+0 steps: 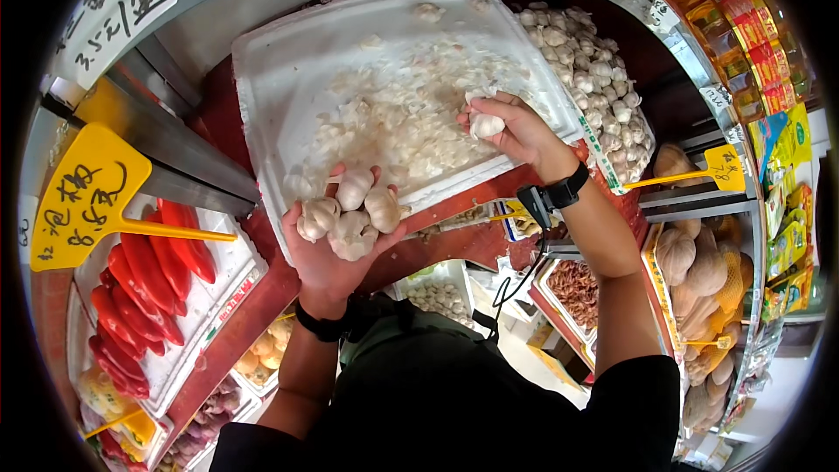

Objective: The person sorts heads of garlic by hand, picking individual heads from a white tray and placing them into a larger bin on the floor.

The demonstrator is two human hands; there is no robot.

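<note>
Several garlic bulbs [354, 234] rest in the upturned palm of my left hand [331, 275], its fingers curled up around them. This hand is over the near left corner of a white foam tray [275, 65]. My right hand [514, 128] grips a single garlic bulb [487, 124] above the tray's right side, with a piece of loose papery skin at its top. Dry garlic skins [393, 134] lie scattered over the tray floor. Two more bulbs, one of them a garlic bulb [429, 11], sit near its far edge.
A heaped tray of garlic [590, 72] adjoins on the right. Red peppers [141, 288] lie in a foam tray at left, beside a yellow price sign [88, 203]. Squashes [695, 262] fill the right shelf. A metal post [177, 131] stands at the left. A cable [505, 295] hangs near my right wrist.
</note>
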